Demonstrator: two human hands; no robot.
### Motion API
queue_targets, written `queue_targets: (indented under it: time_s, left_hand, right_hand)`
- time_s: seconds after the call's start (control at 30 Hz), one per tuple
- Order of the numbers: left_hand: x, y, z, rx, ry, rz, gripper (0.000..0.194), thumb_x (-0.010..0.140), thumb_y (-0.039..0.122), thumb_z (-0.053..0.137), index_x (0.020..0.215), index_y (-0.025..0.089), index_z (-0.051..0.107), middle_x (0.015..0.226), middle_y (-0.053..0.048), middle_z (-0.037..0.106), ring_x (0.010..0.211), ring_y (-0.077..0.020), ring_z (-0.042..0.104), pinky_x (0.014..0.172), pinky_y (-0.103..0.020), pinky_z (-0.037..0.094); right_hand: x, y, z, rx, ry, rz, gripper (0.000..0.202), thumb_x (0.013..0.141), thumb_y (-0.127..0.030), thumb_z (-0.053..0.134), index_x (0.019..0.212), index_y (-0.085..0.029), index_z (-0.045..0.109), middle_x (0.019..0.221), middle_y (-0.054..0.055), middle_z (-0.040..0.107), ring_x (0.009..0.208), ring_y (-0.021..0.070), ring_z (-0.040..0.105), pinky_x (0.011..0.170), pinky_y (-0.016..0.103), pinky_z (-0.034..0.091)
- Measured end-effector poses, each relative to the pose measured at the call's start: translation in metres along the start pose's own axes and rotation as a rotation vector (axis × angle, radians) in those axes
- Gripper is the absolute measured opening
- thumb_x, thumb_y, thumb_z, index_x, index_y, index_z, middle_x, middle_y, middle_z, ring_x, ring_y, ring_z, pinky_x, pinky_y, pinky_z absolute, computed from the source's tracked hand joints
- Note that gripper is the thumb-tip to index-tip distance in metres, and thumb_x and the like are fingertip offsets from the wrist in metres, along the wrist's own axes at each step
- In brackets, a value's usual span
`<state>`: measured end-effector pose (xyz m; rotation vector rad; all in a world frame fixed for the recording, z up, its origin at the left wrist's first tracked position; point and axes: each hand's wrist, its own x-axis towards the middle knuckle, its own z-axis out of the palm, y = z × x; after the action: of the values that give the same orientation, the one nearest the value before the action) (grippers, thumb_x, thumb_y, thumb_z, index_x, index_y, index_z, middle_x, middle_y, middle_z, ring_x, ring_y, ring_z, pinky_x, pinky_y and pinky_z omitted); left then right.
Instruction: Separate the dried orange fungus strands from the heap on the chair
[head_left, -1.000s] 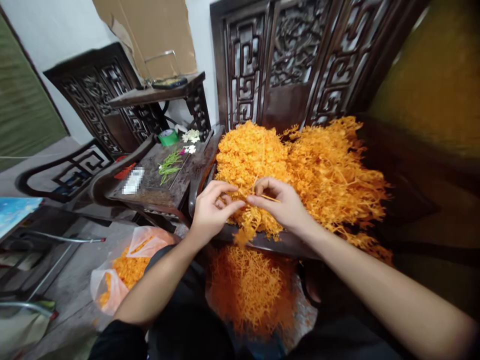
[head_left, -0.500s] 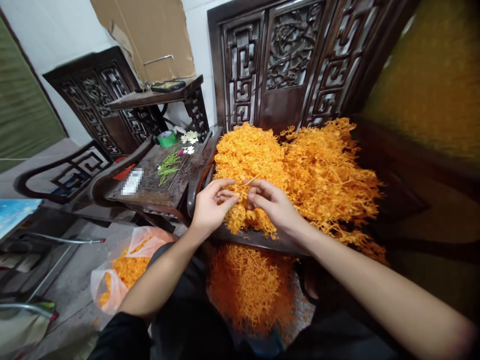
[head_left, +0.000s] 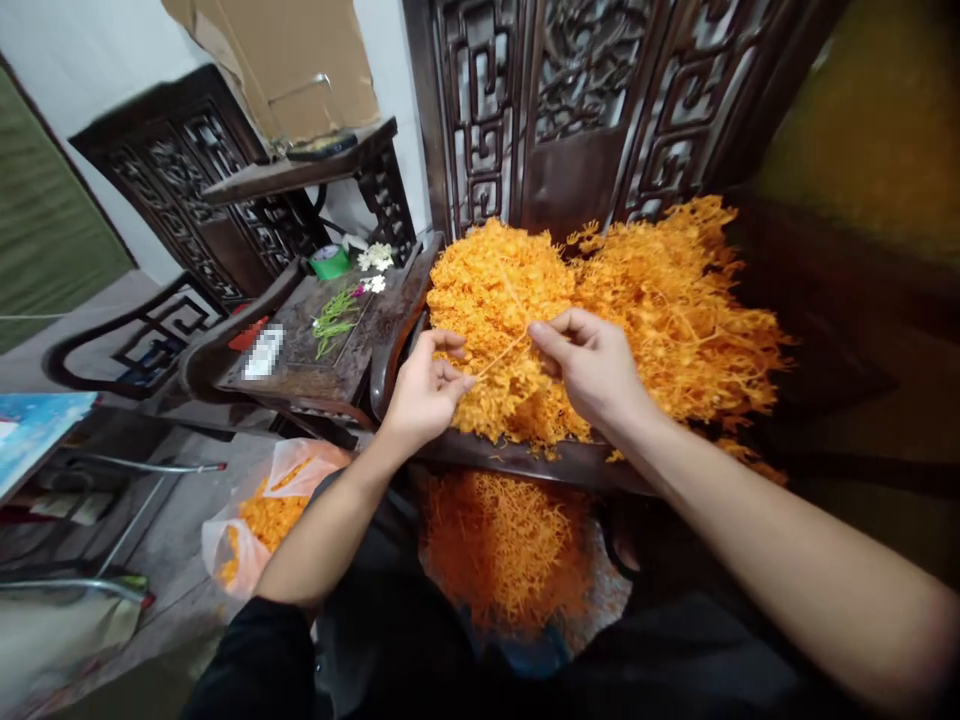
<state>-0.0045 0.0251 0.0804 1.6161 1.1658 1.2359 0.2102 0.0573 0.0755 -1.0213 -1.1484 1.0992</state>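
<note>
A thin orange strand (head_left: 501, 357) stretches slantwise between my two hands, in front of a large heap of orange branching pieces (head_left: 660, 310) on a dark wooden seat. My left hand (head_left: 427, 390) pinches its lower end between thumb and finger. At its upper end, my right hand (head_left: 589, 360) is closed in a pinch, higher than the left. Below the seat edge (head_left: 540, 466), more orange pieces (head_left: 499, 545) fill a container that is mostly hidden.
On the left, a dark wooden side table (head_left: 300, 365) holds green tape (head_left: 330, 262), green stems (head_left: 336, 318) and white flowers (head_left: 375, 257). A plastic bag (head_left: 281, 510) of orange pieces stands on the floor. The carved seat back (head_left: 574, 180) rises behind the heap.
My hands have moved apart, the right one going right and slightly up, and the strand now spans the gap between them. The camera view has shifted a little.
</note>
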Motion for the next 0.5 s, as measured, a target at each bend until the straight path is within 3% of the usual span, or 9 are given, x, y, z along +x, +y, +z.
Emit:
queue_targets:
  time_s: [0.13, 0.17, 0.27, 0.4, 0.5]
  left_hand:
    - [0.001, -0.007, -0.005, 0.038, -0.053, -0.051, 0.037, 0.069, 0.011, 0.077, 0.103, 0.017, 0.065, 0.098, -0.003, 0.07, 0.058, -0.0046, 0.056, 0.052, -0.017, 0.043]
    - [0.003, -0.009, -0.007, 0.026, -0.044, -0.064, 0.033, 0.068, 0.013, 0.079, 0.099, 0.017, 0.067, 0.093, -0.004, 0.072, 0.06, -0.0065, 0.059, 0.054, -0.019, 0.047]
    - [0.021, -0.018, -0.005, 0.014, 0.062, -0.002, 0.024, 0.071, 0.021, 0.081, 0.093, 0.016, 0.072, 0.086, -0.005, 0.076, 0.072, -0.0142, 0.069, 0.07, -0.028, 0.059]
    - [0.059, -0.043, 0.01, 0.115, 0.237, 0.195, 0.017, 0.078, 0.021, 0.078, 0.094, 0.017, 0.075, 0.097, -0.006, 0.079, 0.087, -0.018, 0.074, 0.086, -0.036, 0.062]
    - [0.082, -0.07, 0.018, 0.161, 0.178, 0.226, 0.023, 0.082, 0.012, 0.071, 0.104, 0.017, 0.076, 0.111, -0.009, 0.079, 0.105, -0.0215, 0.075, 0.102, -0.042, 0.058]
  right_hand:
    - [0.03, 0.001, -0.031, 0.054, 0.358, -0.192, 0.038, 0.084, -0.027, 0.078, 0.063, -0.022, 0.046, 0.057, -0.004, 0.048, 0.049, 0.0073, 0.043, 0.049, 0.027, 0.03]
    - [0.037, -0.002, -0.041, 0.069, 0.386, -0.208, 0.036, 0.085, -0.024, 0.075, 0.063, -0.022, 0.046, 0.06, -0.003, 0.051, 0.05, 0.0068, 0.044, 0.049, 0.027, 0.03]
    - [0.044, -0.018, -0.058, 0.123, 0.26, -0.125, 0.032, 0.085, -0.021, 0.073, 0.063, -0.021, 0.05, 0.063, 0.0, 0.058, 0.052, 0.0072, 0.048, 0.05, 0.028, 0.031]
    - [0.033, -0.028, -0.056, 0.169, 0.143, 0.007, 0.021, 0.081, -0.021, 0.076, 0.066, -0.018, 0.062, 0.065, 0.001, 0.063, 0.052, 0.0073, 0.053, 0.05, 0.027, 0.034]
    - [0.028, -0.023, -0.05, 0.199, 0.087, -0.008, 0.022, 0.076, -0.025, 0.083, 0.069, -0.019, 0.063, 0.065, 0.0, 0.064, 0.056, 0.009, 0.059, 0.051, 0.026, 0.038]
